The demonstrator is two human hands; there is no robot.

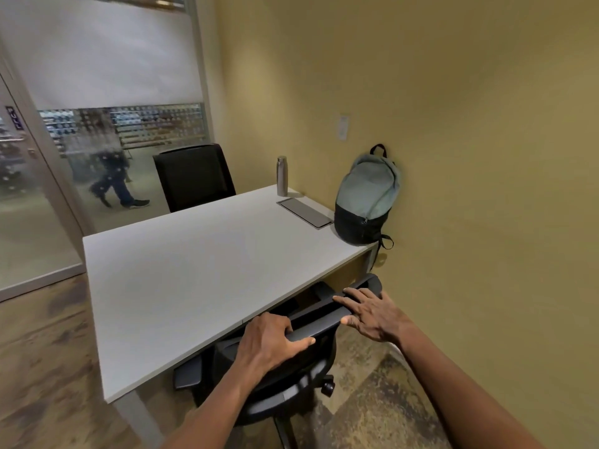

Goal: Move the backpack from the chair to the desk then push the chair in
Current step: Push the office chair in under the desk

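Yellow walls closed in the small office where I watched from afar as a white desk [181, 273] filled the middle of the view, its far right corner set against the wall. On that corner stood the backpack [366, 197], grey-green above and black below, upright and leaning on the wall, one strap hanging over the desk's edge. Just beside it lay a flat grey panel [306, 212] in the desktop, and behind that a steel bottle [282, 175] stood upright. The black chair [291, 361] sat at the near side of the desk, its seat tucked beneath the top and its backrest close against the edge. Both of the person's hands rested on the top bar of that backrest. The left hand [269, 345] was wrapped over the bar, fingers curled down the far side and the thumb pressed along the near face. The right hand [369, 314] lay further along the same bar, fingers spread flat across the top and the thumb tucked under its near edge, a looser hold than the left. A second black chair [194, 176] stood at the far side of the desk. Beyond it, through a frosted glass partition [107, 131], the blurred legs of a passer-by [111, 176] showed in the corridor. Mottled brown flooring [42, 367] ran beneath the desk.
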